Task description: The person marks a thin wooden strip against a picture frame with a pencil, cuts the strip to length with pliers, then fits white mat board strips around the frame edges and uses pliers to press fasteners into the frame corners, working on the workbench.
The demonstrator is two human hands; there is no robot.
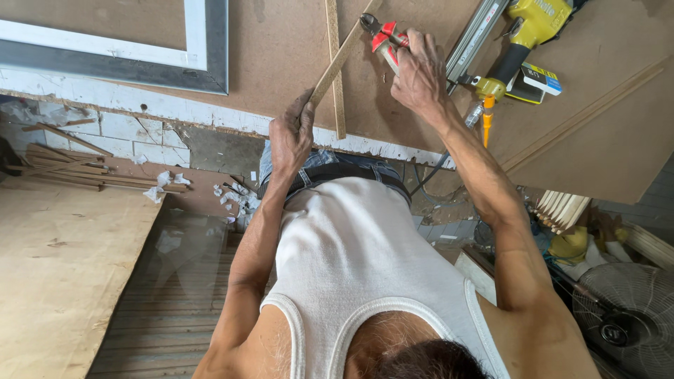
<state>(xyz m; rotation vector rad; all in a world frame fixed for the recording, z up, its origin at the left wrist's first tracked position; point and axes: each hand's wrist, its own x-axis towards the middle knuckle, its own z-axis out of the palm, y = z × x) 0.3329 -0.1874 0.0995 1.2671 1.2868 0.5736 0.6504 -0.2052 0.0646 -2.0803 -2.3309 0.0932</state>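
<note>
Even daylight, sharp view
Soft shadows on the workbench (281, 49); wide-lens stretch at the edges; no glare or blur.

Framing workshop: nail gun (516, 42), frame (203, 67), wood strips (63, 168).

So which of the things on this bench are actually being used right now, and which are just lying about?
In use:
left hand gripping wooden strip
right hand holding red-handled pliers

Lying about:
yellow nail gun
second wooden strip
grey picture frame
fan
</note>
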